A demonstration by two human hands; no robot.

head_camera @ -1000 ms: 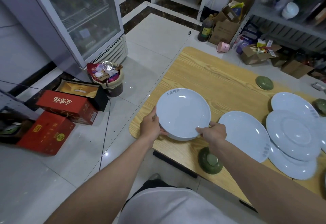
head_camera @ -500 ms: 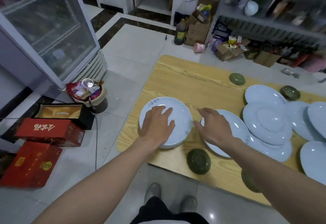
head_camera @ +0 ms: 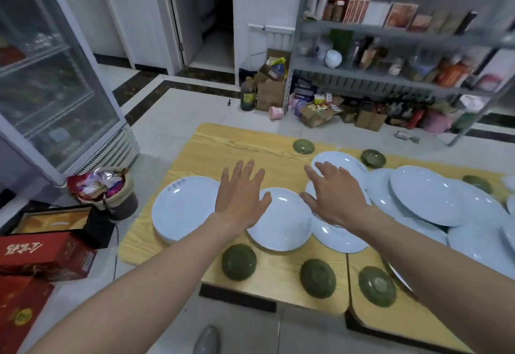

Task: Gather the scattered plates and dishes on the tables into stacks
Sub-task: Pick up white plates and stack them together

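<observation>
Several pale blue plates lie on the wooden table. One plate sits at the left end, a second plate beside it, and overlapping plates crowd the right. My left hand hovers with spread fingers between the two left plates, partly over the second one. My right hand is held flat with fingers apart above the overlapping plates near a far plate. Neither hand holds anything. Small green dishes lie upside down along the near edge.
More green dishes sit at the table's far side. A full bin and red boxes stand on the floor to the left, by a glass-door fridge. Loaded shelves stand behind the table.
Both hands have let go of the left plate, which now rests on the table, and have lifted and moved toward the far side. The camera has tilted upward.
</observation>
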